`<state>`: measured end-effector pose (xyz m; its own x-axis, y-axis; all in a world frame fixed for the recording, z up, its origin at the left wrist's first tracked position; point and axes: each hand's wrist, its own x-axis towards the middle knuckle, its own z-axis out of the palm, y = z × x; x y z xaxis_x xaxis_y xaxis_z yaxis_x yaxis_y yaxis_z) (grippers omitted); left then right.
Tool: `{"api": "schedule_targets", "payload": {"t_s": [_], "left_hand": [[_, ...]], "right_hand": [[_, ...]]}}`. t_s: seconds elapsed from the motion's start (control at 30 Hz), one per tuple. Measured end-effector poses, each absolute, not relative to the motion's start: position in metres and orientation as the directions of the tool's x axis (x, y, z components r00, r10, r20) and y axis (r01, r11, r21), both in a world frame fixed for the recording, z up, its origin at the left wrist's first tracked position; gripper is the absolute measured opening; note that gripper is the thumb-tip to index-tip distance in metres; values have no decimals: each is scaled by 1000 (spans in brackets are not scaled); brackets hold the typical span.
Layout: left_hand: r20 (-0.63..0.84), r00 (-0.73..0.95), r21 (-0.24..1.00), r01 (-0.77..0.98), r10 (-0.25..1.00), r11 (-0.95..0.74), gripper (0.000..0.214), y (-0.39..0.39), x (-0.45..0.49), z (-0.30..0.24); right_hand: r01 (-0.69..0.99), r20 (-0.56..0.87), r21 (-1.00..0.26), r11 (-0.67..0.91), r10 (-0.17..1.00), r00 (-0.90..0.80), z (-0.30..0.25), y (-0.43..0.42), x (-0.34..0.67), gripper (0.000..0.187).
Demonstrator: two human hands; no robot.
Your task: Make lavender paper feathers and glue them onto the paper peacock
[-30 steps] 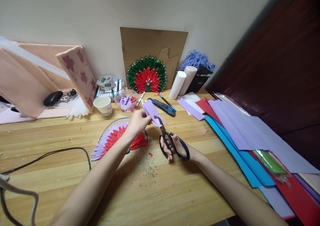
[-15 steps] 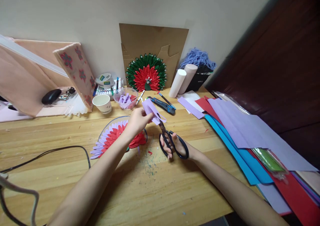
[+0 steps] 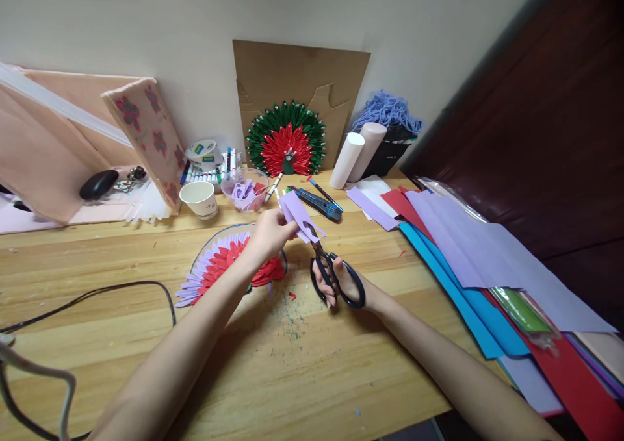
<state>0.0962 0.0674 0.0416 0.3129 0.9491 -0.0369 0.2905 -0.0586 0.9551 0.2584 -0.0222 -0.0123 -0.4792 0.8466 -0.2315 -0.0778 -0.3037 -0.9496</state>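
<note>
Between its thumb and fingers, my left hand pinches a piece of purple paper. My right hand is closed around the black handles of a pair of scissors, whose blades reach up into the paper. Part of the blades is hidden by the paper. Partly behind my left forearm, a fan of red and purple paper petals lies on the table. Small red scraps are scattered near the scissors.
Purple and blue sheets are piled along the right side. At the back are a green and red petal fan on cardboard, a paper cup, a plastic bowl of scraps and a utility knife. A black cable runs at left.
The purple paper has tilted slightly, and its cut strip sits differently around the blades. The scissor handles have drawn slightly closer together. Both hands stay in nearly the same place.
</note>
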Motion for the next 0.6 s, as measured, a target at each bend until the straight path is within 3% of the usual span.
{"api": "schedule_targets", "payload": {"t_s": [0.37,0.6], "left_hand": [[-106,261,972,230,959,45,16,69,90,57],[-69,236,972,237,969,12,11,71,91,55]], "right_hand": [[-10,-245,-959,-284,845,-476,0,-24,257,71],[-21,-232,-961,-275,846,-480,-4,-22,259,70]]}}
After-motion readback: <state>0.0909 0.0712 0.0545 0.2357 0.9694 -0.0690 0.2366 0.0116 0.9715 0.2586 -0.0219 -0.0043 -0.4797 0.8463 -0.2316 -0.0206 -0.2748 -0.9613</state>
